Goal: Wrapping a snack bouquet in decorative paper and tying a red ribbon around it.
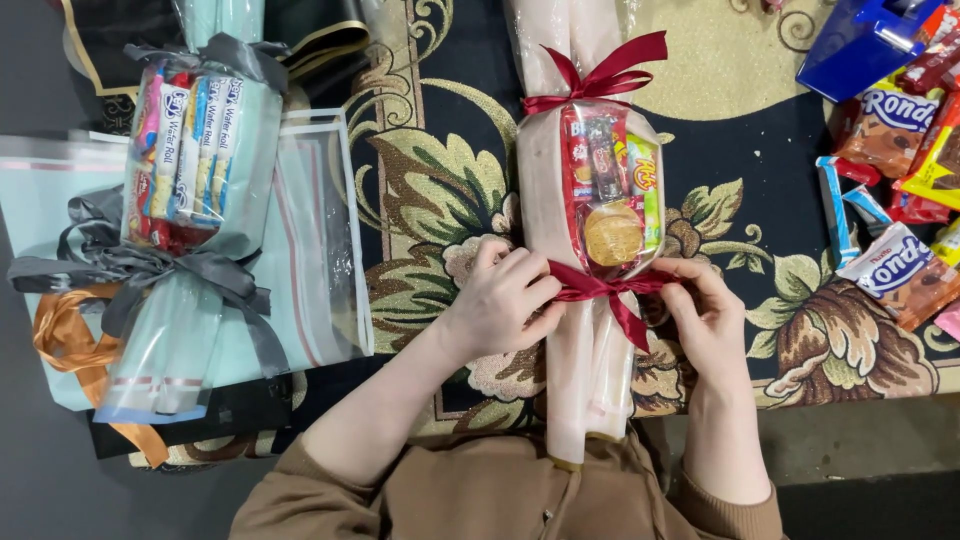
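A long pink-wrapped snack bundle lies lengthwise in front of me, with a clear window showing packets and a gold coin. A dark red ribbon bow ties its far end. A second dark red ribbon circles its near end. My left hand pinches this ribbon on the left side of the bundle. My right hand grips the ribbon's right end, with one tail hanging down between the hands.
A pale green wrapped snack bundle with grey ribbon and an orange ribbon lies at left on clear sheets. Loose snack packets and a blue box fill the right side. A floral carpet lies beneath.
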